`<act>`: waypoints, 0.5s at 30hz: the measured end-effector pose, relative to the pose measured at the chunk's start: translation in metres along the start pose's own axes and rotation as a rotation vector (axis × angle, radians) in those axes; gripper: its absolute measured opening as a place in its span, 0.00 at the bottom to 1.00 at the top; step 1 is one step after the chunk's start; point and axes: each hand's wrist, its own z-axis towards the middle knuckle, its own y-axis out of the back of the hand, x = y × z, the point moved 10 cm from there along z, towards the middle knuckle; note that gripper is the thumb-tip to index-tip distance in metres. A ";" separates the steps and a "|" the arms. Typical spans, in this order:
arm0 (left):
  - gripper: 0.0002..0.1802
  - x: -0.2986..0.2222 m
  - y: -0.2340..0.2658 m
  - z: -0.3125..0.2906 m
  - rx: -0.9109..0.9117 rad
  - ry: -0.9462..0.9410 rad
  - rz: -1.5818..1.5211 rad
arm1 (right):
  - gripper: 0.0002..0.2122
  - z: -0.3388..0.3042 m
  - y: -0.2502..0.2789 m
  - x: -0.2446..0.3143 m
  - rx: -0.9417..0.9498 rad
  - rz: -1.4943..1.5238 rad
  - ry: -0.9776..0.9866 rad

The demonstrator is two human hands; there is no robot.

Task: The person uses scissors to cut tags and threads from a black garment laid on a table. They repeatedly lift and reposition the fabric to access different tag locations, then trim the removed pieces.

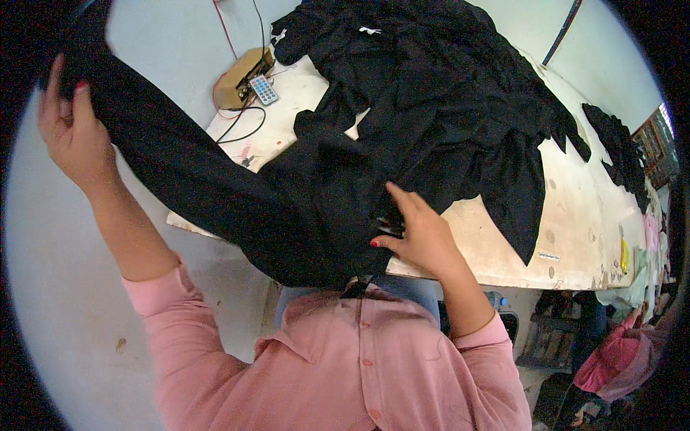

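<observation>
A long piece of black cloth (194, 158) stretches from the table's near edge up to the far left, where it is raised clear of the tabletop. At that raised end, my left hand (79, 136) has its fingers and thumb on the cloth; the dark fabric partly hides the grip. My right hand (424, 233) rests on the cloth near the front edge, thumb and forefinger spread apart. Its other fingers are hard to make out against the black. Part of the cloth hangs over the edge in front of my body.
A heap of black fabric pieces (431, 79) covers much of the pale table (496, 248). At the back left are a brown box (233, 79) with wires and a small remote control (264, 90). More black cloth (618, 147) and pink garments (611, 355) are to the right.
</observation>
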 end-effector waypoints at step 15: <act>0.39 -0.098 -0.150 -0.230 1.425 -0.024 -0.129 | 0.28 0.017 0.092 -0.111 -0.444 0.040 -0.323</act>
